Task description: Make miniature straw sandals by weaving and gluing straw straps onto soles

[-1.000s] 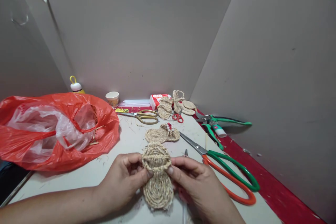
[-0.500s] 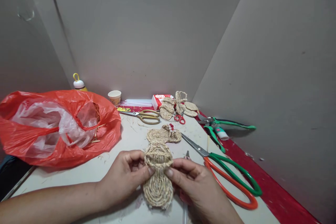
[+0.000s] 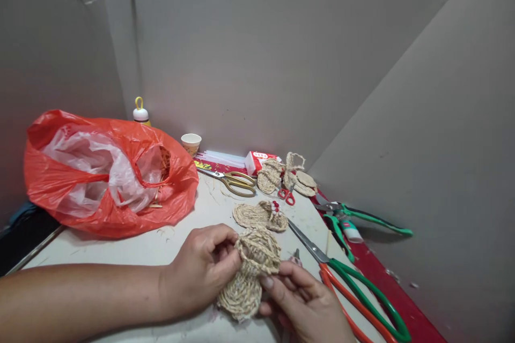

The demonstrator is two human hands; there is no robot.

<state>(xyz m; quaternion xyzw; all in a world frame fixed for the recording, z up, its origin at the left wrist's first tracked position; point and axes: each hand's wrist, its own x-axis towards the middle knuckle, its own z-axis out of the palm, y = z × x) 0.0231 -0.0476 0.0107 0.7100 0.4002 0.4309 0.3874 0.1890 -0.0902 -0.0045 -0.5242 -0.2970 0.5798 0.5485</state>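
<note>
A small woven straw slipper with a strap across its upper part is held above the table, tilted with its top to the right. My left hand pinches its left edge by the strap, thumb toward me. On the opposite edge, my right hand grips it between thumb and fingers. Just beyond lies a second straw slipper, its strap trimmed with red and white beads. Large scissors with one green and one orange handle lie right of my right hand, partly hidden by it at the bottom.
On the left stands a red plastic bag with straw inside. Gold-handled scissors, a paper cup, a red-and-white box, more straw pieces and red-handled scissors line the back. Green-handled pliers lie by the right wall.
The slipper has turned from upright to tilted, its top leaning right, with both hands still on it. The whole view has also shifted and rotated slightly.
</note>
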